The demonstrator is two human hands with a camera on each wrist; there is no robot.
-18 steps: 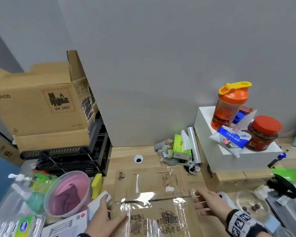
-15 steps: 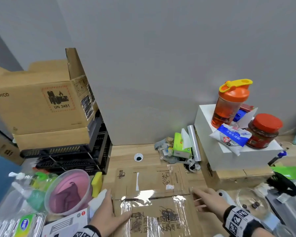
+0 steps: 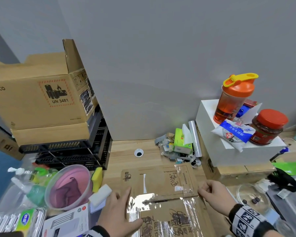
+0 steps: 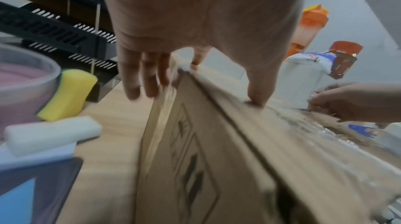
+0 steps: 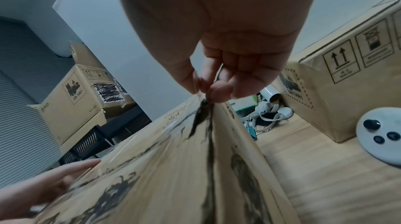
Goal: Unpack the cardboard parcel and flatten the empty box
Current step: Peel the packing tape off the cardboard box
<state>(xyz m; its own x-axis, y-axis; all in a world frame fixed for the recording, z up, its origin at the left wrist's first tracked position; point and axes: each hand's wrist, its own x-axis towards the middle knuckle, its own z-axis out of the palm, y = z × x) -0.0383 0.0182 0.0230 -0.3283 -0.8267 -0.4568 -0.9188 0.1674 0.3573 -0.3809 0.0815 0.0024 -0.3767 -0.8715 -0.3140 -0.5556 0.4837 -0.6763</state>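
The brown cardboard parcel lies closed on the wooden desk at bottom centre, with shiny clear tape running across its top seam. My left hand rests on the parcel's left edge; in the left wrist view its thumb presses the top while straight fingers hang down the side wall. At the right end of the seam, my right hand has its fingers curled. In the right wrist view its thumb and forefinger pinch what looks like the tape's end at the parcel's edge.
Left of the parcel stand a pink bowl, a yellow sponge and a white block. A large PICO carton sits on black crates. On the right, a white box carries an orange bottle and red jar. A glass dish is near my right wrist.
My right hand's fingers went from spread flat beside the parcel to curled and pinching at the seam's right end. My left hand slid further onto the parcel's left edge.
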